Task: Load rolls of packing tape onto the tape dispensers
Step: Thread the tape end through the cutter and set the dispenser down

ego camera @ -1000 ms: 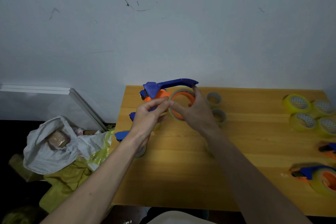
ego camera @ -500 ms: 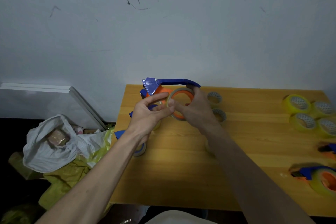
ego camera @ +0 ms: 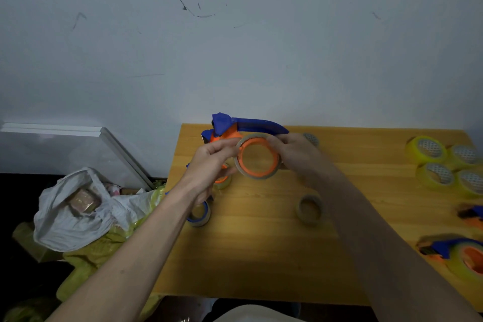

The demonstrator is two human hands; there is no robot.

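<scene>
A: Scuffed pale wall [ego camera: 235,34] behind; yellow wooden bench [ego camera: 261,256] pushed up against it. Off the bench's left edge, a crumpled white bag [ego camera: 70,217] on yellow-green plastic, with a white panel [ego camera: 78,146] leaning at the wall.

B: And the task's thing?

A: Held up above the far left part of the bench: a blue and orange tape dispenser [ego camera: 235,129], blue handle arching to the right, orange hub ringed by a thin brownish tape roll [ego camera: 257,158].

B: Grips?

A: Left hand [ego camera: 209,167] curled, thumb and fingers pinching at the roll's left rim. Right hand [ego camera: 295,150] curled round the roll's right side just under the handle; hard to say whether touching the handle too, blurred there.

B: Anything else on the bench?

A: A small brown roll [ego camera: 309,209] lying flat near the middle. A blue-edged roll [ego camera: 200,214] partly hidden under the left wrist. Another small roll [ego camera: 311,138] behind the right hand. A cluster of four yellow rolls [ego camera: 444,167] at the far right. Below those, a loaded dispenser [ego camera: 460,256] with a yellow roll at the right edge, and part of another dispenser [ego camera: 473,215] just above it, cut off by the frame.
</scene>
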